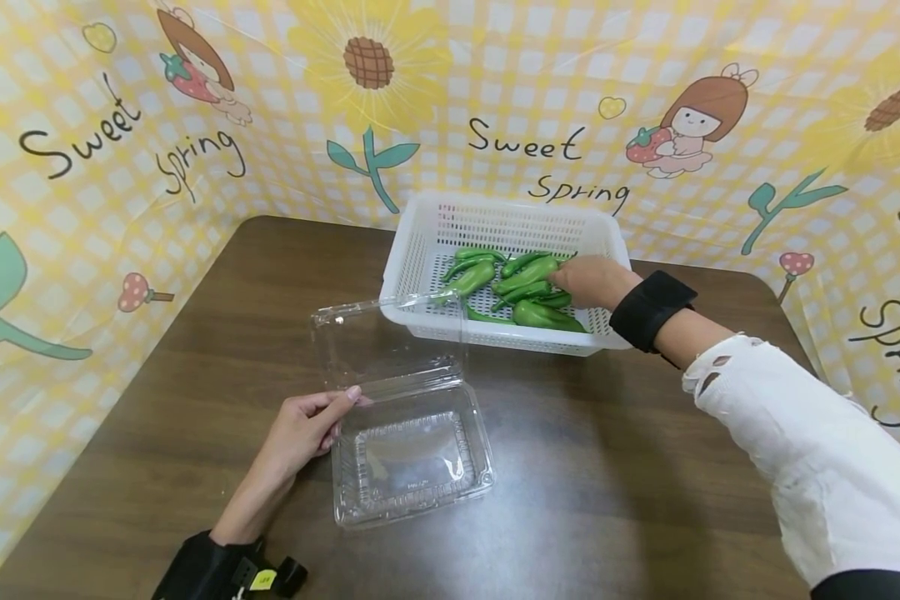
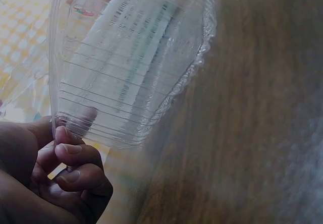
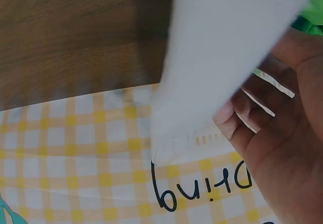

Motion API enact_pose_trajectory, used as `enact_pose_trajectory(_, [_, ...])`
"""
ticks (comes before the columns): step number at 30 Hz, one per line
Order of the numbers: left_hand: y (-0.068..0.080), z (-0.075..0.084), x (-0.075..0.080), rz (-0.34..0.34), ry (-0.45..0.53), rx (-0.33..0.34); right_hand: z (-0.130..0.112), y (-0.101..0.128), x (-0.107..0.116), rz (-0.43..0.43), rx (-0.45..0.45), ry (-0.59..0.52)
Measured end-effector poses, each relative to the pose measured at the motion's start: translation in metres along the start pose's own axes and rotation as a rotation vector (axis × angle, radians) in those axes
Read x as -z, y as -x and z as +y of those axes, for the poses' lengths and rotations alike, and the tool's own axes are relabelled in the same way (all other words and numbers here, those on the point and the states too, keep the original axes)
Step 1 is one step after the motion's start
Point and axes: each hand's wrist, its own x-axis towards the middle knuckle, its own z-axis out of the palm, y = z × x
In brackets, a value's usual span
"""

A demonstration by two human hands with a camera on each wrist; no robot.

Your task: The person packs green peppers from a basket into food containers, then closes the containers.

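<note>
My left hand [image 1: 300,433] pinches the left edge of a clear plastic clamshell box [image 1: 420,508] near its hinge. The box lies on the table with its lid [image 1: 390,346] raised. In the left wrist view, thumb and fingers meet on the thin clear rim [image 2: 54,82]. Over at the white basket [image 1: 510,336], my right hand [image 1: 588,279] reaches inside, beside several green peppers [image 1: 547,315]. Its fingertips are at the right end of a pale green pepper [image 1: 534,273]. The basket wall [image 3: 222,42] partly hides these fingers in the right wrist view, so their hold is unclear.
The brown wooden table [image 1: 225,333] carries the basket at its back edge and the box in front. A yellow checked cloth [image 1: 450,75] with printed figures hangs behind and at the sides. The raised lid overlaps the basket's front left corner in the head view.
</note>
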Motion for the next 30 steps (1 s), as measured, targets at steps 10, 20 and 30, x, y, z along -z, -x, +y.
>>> enact_pose_trajectory(10, [0.000, 0.000, -0.001, 0.001, 0.028, 0.003, 0.002, 0.006, 0.005, 0.001, -0.008, -0.031])
enact_pose_trajectory(20, [0.000, -0.002, -0.001, 0.002, 0.017, -0.003, 0.001, 0.009, 0.006, -0.056, -0.036, -0.065])
enact_pose_trajectory(30, [0.000, -0.002, 0.000, 0.004, 0.016, -0.005, 0.000, 0.016, 0.009, 0.000, 0.002, -0.071])
